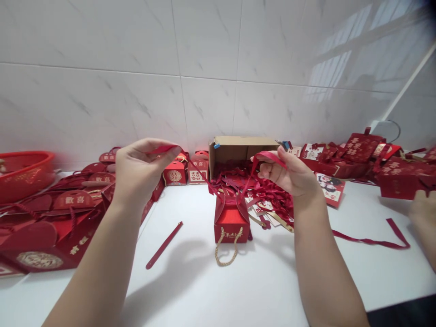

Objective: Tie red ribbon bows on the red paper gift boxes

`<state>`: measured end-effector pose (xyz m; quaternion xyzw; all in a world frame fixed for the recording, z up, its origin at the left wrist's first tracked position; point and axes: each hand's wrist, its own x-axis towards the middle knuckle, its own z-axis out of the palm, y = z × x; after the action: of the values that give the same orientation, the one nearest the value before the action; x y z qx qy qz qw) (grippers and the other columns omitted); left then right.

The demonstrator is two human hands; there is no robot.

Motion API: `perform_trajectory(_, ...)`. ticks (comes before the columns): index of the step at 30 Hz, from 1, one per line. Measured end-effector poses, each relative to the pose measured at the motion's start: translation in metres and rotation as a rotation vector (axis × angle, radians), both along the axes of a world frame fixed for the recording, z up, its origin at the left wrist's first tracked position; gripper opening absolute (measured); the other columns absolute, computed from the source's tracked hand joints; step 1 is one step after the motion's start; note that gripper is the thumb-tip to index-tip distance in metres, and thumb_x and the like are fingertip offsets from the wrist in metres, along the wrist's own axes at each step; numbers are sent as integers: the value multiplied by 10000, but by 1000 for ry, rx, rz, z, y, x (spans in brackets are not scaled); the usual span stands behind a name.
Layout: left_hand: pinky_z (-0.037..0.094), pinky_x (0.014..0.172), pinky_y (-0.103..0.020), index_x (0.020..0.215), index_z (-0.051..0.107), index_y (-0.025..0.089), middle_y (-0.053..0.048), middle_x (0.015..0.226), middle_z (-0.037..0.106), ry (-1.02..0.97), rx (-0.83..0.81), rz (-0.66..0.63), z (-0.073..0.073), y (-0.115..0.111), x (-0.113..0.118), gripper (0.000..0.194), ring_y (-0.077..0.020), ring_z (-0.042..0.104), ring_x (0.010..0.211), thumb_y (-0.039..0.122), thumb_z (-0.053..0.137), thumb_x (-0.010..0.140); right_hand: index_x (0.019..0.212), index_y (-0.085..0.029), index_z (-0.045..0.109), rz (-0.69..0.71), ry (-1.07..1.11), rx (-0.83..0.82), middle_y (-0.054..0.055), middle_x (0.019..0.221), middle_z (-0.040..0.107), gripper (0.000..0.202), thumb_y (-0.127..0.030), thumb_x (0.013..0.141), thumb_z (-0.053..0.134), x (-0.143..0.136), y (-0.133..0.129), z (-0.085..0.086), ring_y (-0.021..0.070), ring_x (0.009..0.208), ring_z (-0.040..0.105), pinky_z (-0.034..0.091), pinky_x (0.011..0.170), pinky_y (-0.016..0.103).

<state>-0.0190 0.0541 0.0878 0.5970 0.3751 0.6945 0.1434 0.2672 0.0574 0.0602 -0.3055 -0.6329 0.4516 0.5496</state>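
A small red gift box (pixel 231 220) with gold lettering stands on the white table in front of me. Its gold rope handle (pixel 226 262) droops onto the tabletop. Dark red ribbon (pixel 252 176) rises from the box's top in two lengths, one to each hand. My left hand (pixel 141 165), raised to the left above the box, pinches one length between thumb and fingers. On the other side my right hand (pixel 293 172) is closed on the second length, which loops over its fingers. Both hands are apart from the box itself. Whether the ribbon is knotted is unclear.
A flat red strap (pixel 164 245) lies left of the box. Behind, an open cardboard carton (pixel 245 141) spills red ribbons (pixel 274 193). Finished-looking red boxes (pixel 73 200) and a red basin (pixel 27 181) stand left. At right are a loose ribbon (pixel 371 242), more boxes and another person's hand (pixel 424 215).
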Motion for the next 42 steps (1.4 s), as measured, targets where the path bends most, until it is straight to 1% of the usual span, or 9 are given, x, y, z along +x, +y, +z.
perform_trajectory(4, 523, 619, -234, 731, 692, 172, -23, 724, 703, -109, -15, -114, 1, 1, 0, 157, -127, 642, 660, 242, 762, 609, 930, -227, 679, -10, -21, 47, 80, 966, 660, 551, -667, 798, 376, -1, -4, 2, 154, 674, 570, 494, 671, 318)
perform_trajectory(6, 526, 633, -229, 723, 684, 167, -23, 729, 707, -170, -15, -189, 2, 2, -1, 145, -130, 655, 686, 232, 760, 618, 921, -225, 686, -30, -31, 59, 85, 971, 663, 604, -697, 793, 332, -2, -7, 4, 159, 695, 582, 492, 677, 314)
perform_trajectory(10, 511, 579, -183, 712, 690, 153, -13, 681, 685, -247, -21, -275, 6, 1, -4, 130, -107, 648, 664, 231, 756, 632, 891, -226, 705, -28, -27, 70, 78, 909, 673, 546, -648, 814, 367, -4, -11, 7, 156, 686, 595, 494, 660, 307)
perform_trajectory(13, 487, 526, -157, 720, 701, 168, 3, 662, 655, -276, -29, -298, 8, -1, -7, 138, -72, 611, 601, 264, 755, 638, 875, -234, 712, -41, -12, 100, 61, 862, 677, 389, -544, 810, 486, -5, -15, 9, 152, 662, 598, 502, 646, 313)
perform_trajectory(16, 482, 518, -163, 699, 702, 187, 11, 655, 638, -304, -26, -304, 11, -6, -8, 126, -76, 605, 613, 274, 760, 628, 872, -249, 716, -21, -2, 131, 28, 800, 679, 193, -379, 761, 625, -9, -21, 12, 143, 673, 610, 518, 676, 311)
perform_trajectory(20, 487, 520, -171, 702, 710, 203, 21, 646, 636, -315, 8, -330, 13, -13, -7, 103, -73, 600, 598, 260, 761, 633, 855, -244, 720, -129, -14, 162, 17, 788, 692, 157, -257, 698, 715, -18, -31, 16, 145, 739, 634, 539, 725, 303)
perform_trajectory(32, 520, 535, -179, 728, 719, 170, 26, 618, 661, -334, 133, -398, 16, -22, -11, 133, -75, 616, 565, 219, 782, 622, 813, -240, 716, -363, -44, 433, -3, 802, 699, 161, -184, 662, 733, -35, -43, 18, 149, 746, 661, 578, 666, 276)
perform_trajectory(37, 518, 544, -188, 752, 716, 166, 25, 629, 667, -309, 122, -430, 15, -23, -9, 141, -76, 613, 572, 226, 774, 638, 874, -254, 706, -370, -68, 451, -13, 762, 688, 194, -183, 693, 711, -37, -45, 19, 137, 686, 648, 562, 621, 275)
perform_trajectory(42, 529, 614, -210, 751, 710, 157, 13, 631, 685, -262, 81, -446, 13, -24, -5, 124, -89, 637, 606, 242, 752, 671, 819, -249, 712, -345, -28, 447, -7, 784, 692, 127, -181, 714, 691, -38, -42, 17, 145, 749, 654, 553, 676, 286)
